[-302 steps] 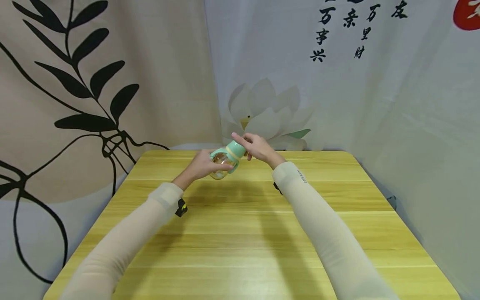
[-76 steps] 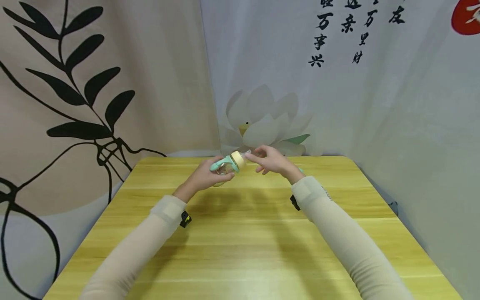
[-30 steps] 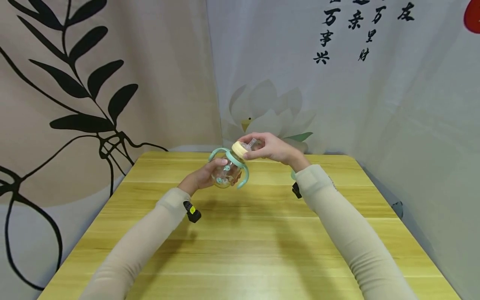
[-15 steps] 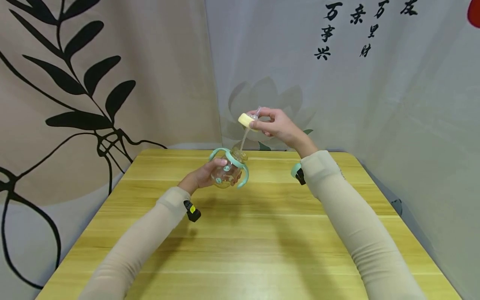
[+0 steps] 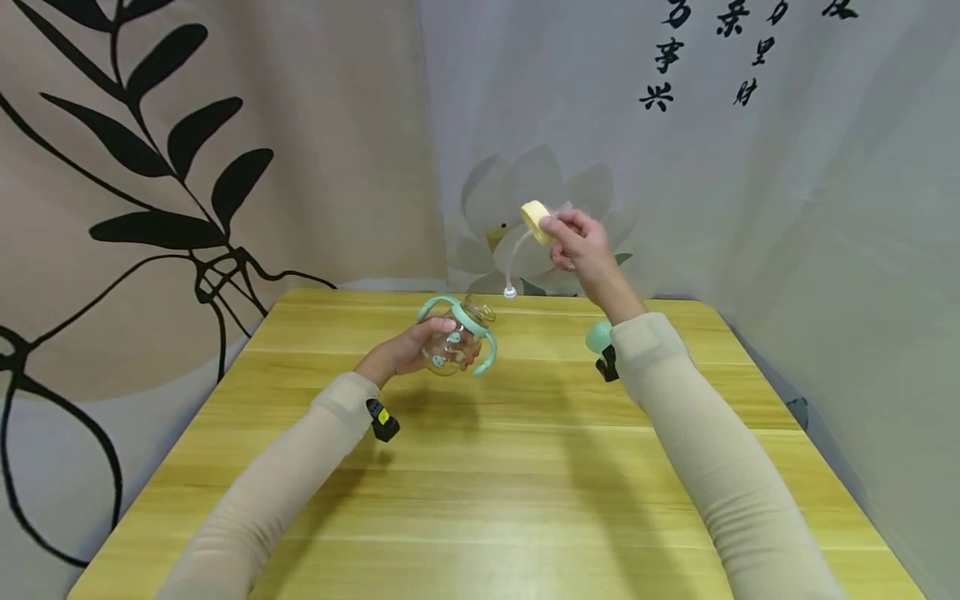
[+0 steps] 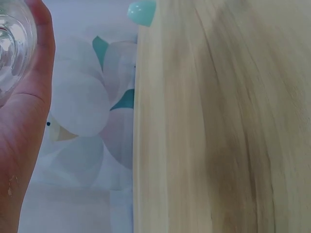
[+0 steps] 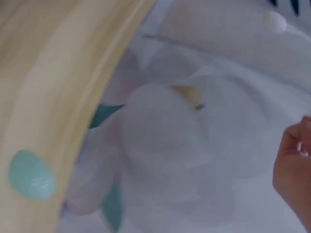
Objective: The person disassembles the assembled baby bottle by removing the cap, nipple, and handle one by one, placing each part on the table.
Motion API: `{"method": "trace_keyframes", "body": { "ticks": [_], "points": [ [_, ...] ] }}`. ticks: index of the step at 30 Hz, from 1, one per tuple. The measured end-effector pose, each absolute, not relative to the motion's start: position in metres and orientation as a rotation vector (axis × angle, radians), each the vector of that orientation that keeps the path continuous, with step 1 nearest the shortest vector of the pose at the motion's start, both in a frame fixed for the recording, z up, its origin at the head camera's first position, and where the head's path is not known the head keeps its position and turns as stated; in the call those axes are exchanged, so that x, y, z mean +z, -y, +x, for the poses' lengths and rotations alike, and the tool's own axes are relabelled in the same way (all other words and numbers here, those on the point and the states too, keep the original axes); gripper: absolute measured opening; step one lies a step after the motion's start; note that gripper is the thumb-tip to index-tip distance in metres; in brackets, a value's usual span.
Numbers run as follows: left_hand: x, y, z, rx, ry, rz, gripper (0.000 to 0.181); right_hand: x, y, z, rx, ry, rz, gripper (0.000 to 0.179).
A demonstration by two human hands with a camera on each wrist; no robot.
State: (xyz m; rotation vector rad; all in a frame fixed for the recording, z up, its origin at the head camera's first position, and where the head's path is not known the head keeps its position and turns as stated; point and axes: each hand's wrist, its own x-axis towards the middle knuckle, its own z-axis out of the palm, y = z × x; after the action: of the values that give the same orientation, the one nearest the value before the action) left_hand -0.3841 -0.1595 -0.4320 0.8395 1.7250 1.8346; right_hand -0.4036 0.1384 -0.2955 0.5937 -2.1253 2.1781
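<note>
A clear baby bottle [image 5: 448,357] with a mint two-handled ring [image 5: 487,354] tilts above the table, its threaded mouth uncovered. My left hand [image 5: 407,350] grips its body, thumb on the near side. In the left wrist view only the clear bottle base [image 6: 14,53] shows. Up to the right, my right hand [image 5: 588,250] pinches the yellow bottle collar [image 5: 535,221] with its clear teat, partly hidden by the fingers. From the collar a thin straw [image 5: 513,257] hangs, ending in a white weight [image 5: 510,292], apart from the bottle.
The mint domed cap [image 5: 598,337] sits on the wooden table [image 5: 480,500] beside the right wrist, toward the back right. Behind the table's far edge hangs a printed cloth [image 5: 345,167] with leaves and a lotus.
The mint cap came off the bottle and now lies on the table. My right hand has lifted the collar and straw out of the bottle, up and rightward; the left hand keeps its grip.
</note>
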Motion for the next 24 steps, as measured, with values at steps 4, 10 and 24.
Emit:
{"method": "trace_keyframes", "body": {
  "ticks": [4, 10, 24],
  "points": [
    [-0.435, 0.163, -0.385, 1.821, -1.739, 0.832, 0.034, -0.325, -0.162, -0.411, 2.052, 2.39, 0.449, 0.043],
    [-0.438, 0.164, -0.389, 1.836, -1.752, 0.821, 0.036, -0.365, -0.186, -0.416, 1.873, 2.725, 0.369, 0.052],
    [-0.443, 0.158, -0.388, 1.813, -1.714, 0.824, 0.035, -0.423, -0.211, -0.434, 1.58, 3.044, 0.26, 0.061]
  ]
}}
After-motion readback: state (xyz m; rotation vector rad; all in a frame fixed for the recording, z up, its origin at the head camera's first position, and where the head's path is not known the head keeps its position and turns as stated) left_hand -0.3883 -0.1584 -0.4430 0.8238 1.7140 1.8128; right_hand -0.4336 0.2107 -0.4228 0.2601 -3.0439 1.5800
